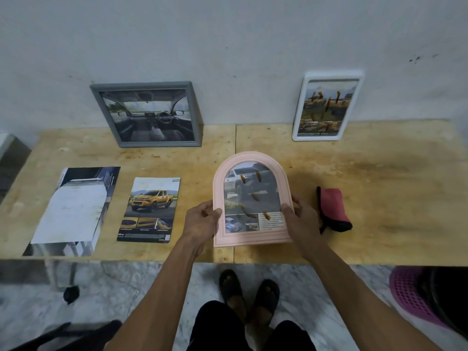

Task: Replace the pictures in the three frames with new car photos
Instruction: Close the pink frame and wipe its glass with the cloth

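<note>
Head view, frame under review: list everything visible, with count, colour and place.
arched frame: 1, pink, held over the table's front middle
grey frame: 1, leaning on the wall, back left
white frame: 1, leaning on the wall, back right
car photos: 2 loose sheets, yellow pickup and a pale one, front left
cloth: 1, pink and black, right of the arched frame
table: 1, light wood
basket: 1, purple, floor at right
left hand: grips the arched frame's left edge
right hand: grips its right edge
</note>
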